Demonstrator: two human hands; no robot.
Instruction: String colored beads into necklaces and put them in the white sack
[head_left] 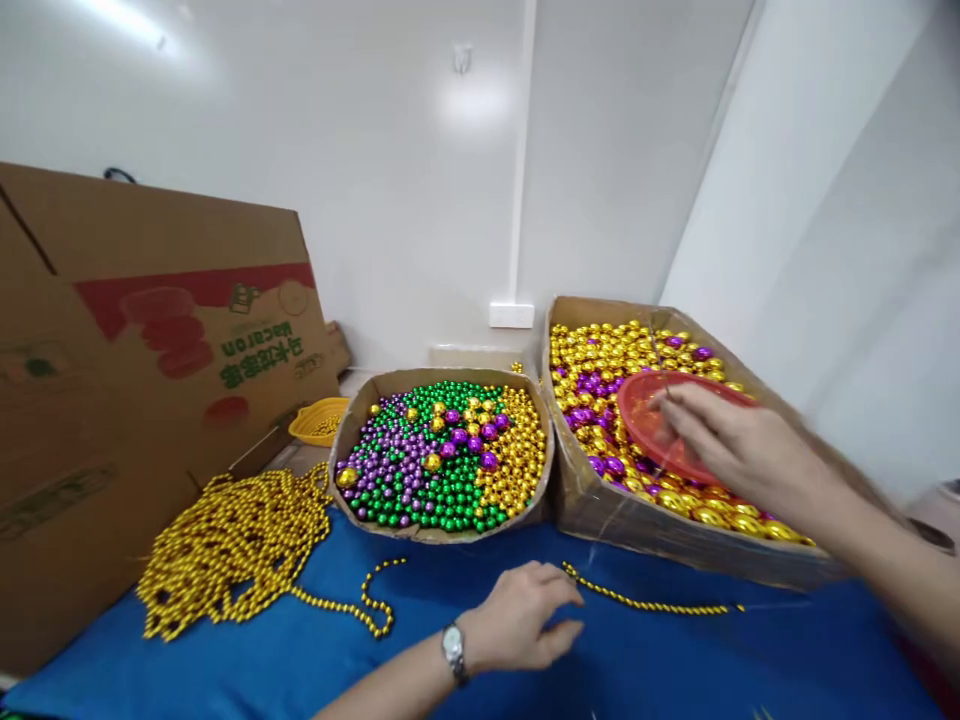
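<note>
My left hand, with a wristwatch on its wrist, rests on the blue cloth. Its fingers are pinched on the end of a short gold bead strand that runs to the right across the cloth. My right hand reaches into the right cardboard box of large gold and purple beads. Its fingers lie spread over a red plastic dish on top of those beads, and I cannot make out a grip on it.
A smaller cardboard box holds green, purple and gold beads. A heap of strung gold beads lies at the left. A large printed carton stands behind it, with a yellow basket beside it. White walls close the back.
</note>
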